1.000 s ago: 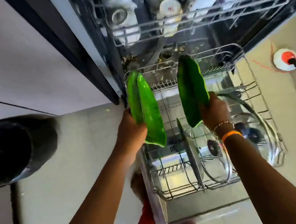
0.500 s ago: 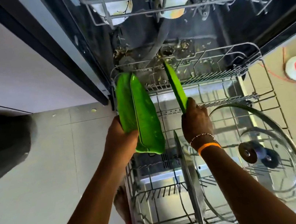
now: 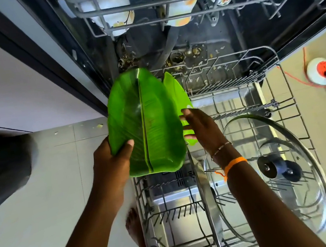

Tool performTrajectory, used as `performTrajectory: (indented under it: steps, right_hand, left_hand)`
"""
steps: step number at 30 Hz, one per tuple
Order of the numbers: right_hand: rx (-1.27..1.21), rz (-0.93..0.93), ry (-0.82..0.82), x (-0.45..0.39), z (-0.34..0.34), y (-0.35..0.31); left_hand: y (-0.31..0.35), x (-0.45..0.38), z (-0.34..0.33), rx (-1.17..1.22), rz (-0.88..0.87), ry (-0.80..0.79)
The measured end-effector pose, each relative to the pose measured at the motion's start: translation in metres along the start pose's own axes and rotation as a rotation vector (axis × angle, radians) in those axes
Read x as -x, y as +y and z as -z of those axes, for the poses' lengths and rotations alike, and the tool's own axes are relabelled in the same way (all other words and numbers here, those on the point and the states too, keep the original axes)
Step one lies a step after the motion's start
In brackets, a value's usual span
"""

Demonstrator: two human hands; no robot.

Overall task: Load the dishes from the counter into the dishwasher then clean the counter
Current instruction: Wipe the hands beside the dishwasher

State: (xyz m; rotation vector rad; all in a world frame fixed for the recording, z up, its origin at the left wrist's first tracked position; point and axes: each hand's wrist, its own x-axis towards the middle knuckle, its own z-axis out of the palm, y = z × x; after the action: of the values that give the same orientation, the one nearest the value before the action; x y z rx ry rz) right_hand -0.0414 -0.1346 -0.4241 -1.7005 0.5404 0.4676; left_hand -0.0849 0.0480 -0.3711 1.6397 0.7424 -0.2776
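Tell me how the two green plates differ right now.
The near plate is gripped by the left hand above the lower rack, its face turned to the camera. The far plate stands on edge, mostly hidden behind the near plate, with the right hand at it, fingers straight. Both are green and leaf-shaped.

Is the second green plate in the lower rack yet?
Cannot tell: the second green plate stands on edge over the lower rack, right hand touching it.
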Motion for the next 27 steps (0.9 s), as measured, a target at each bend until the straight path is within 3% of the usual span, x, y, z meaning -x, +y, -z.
performTrajectory:
  steps: [3, 6, 10, 14, 16, 27]
  right_hand:
    - [-0.466, -0.095, -0.208, 0.017, 0.010, -0.015]
    - [-0.458, -0.019, -0.117, 0.018, 0.031, -0.023]
    - [-0.116, 0.027, 0.127, 0.003, 0.068, -0.037]
    - [0.782, 0.075, 0.235, -0.008, 0.081, -0.055]
    - [1.025, 0.057, 0.279, -0.014, 0.077, -0.058]
    - [1.165, 0.064, 0.322, -0.040, 0.055, -0.016]
  left_hand:
    - [0.010, 0.000, -0.012, -0.041, -0.034, -0.101]
    - [0.018, -0.007, -0.031, -0.080, 0.044, -0.268]
    - [0.026, -0.017, -0.060, -0.036, 0.234, -0.352]
    - [0.020, -0.028, -0.080, -0.119, 0.240, -0.386]
    - [0.015, -0.035, -0.088, -0.147, 0.228, -0.397]
    - [0.002, -0.054, -0.094, -0.286, 0.194, -0.471]
